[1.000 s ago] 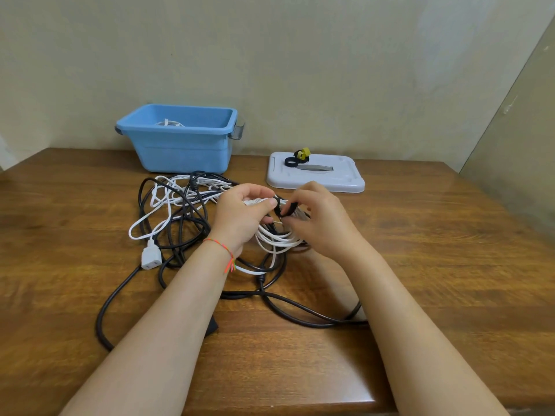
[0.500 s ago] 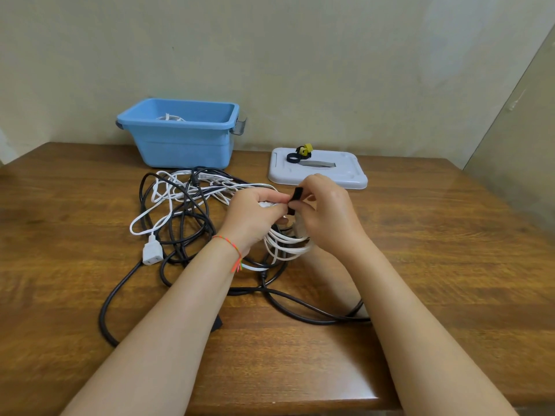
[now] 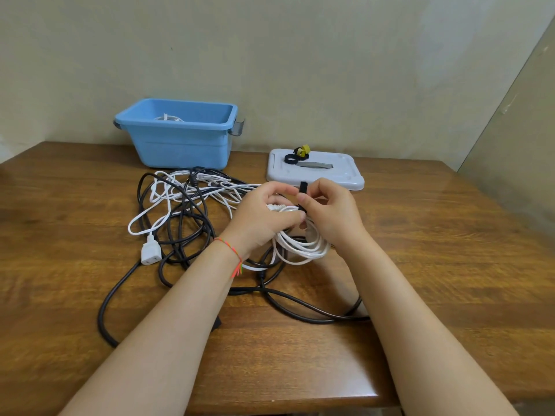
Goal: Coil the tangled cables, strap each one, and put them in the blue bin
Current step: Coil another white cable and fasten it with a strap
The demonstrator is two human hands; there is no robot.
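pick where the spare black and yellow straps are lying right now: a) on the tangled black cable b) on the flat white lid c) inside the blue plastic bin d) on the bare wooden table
b: the spare black and yellow straps sit on top of the flat white lid, right of the blue plastic bin.

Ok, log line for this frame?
step: strapping | left hand: holds white coil | right hand: pinches black strap | blue bin: one coil inside
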